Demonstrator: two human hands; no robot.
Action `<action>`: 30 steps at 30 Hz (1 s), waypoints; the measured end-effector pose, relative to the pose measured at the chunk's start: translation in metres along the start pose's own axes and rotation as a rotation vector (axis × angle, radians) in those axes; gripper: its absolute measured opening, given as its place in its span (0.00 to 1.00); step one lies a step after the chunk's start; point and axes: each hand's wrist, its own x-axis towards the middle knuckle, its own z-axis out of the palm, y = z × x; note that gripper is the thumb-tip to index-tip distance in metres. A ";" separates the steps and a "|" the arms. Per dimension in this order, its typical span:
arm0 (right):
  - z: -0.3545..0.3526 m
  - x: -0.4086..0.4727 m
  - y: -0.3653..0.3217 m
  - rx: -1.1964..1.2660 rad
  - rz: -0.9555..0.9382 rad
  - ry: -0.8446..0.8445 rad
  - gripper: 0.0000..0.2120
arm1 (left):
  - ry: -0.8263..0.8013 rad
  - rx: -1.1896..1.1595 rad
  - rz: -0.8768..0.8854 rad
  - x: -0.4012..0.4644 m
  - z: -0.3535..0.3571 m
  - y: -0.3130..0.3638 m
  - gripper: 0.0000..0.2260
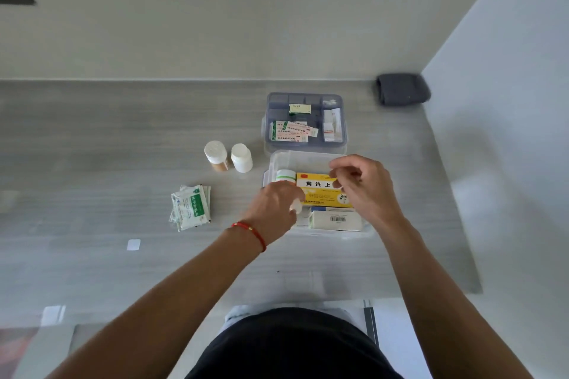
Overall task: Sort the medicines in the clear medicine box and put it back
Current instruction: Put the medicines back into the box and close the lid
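The clear medicine box (278,160) stands on the grey table before me. Inside lie a yellow carton (317,192), a white bottle with a green band (284,175) and a white carton with a barcode (337,221). My left hand (274,209), with a red string at the wrist, reaches into the box's left side and grips a small white bottle (295,208), which is mostly hidden under the fingers. My right hand (366,188) hovers over the yellow carton with curled fingers, and its fingertips pinch a small white item (337,184).
A bluish compartment tray (277,101) with plasters and small cartons sits just behind the box. Two white-capped bottles (229,157) stand to its left, and green-and-white sachets (191,208) lie further left. A grey cloth (401,89) fills the far right corner by the wall.
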 end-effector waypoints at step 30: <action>-0.004 -0.001 0.007 -0.011 -0.087 -0.114 0.11 | 0.564 -0.227 -0.571 0.003 -0.065 -0.092 0.14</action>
